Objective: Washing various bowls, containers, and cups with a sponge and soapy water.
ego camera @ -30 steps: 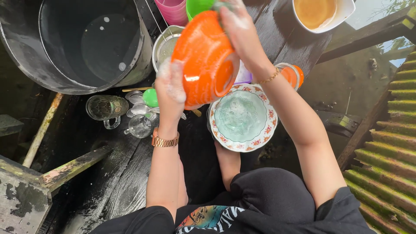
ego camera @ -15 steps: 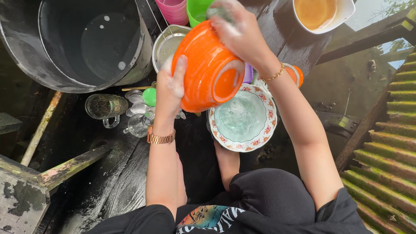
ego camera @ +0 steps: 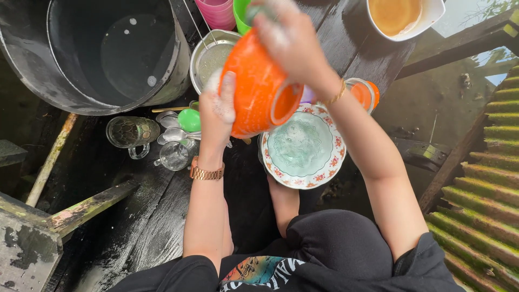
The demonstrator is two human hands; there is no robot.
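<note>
The orange bowl [ego camera: 259,86] has turned over the last second — its mouth now tips toward the soapy floral plate [ego camera: 303,147] below — with the left hand [ego camera: 219,108] fingers cupping its side and the right hand [ego camera: 289,38] gripping its top, scrubbing.

An orange plastic jug [ego camera: 258,86] is being held tilted on its side above the wet boards. Its open mouth is being turned toward the lower right, and soap suds are clinging to its wall.
</note>
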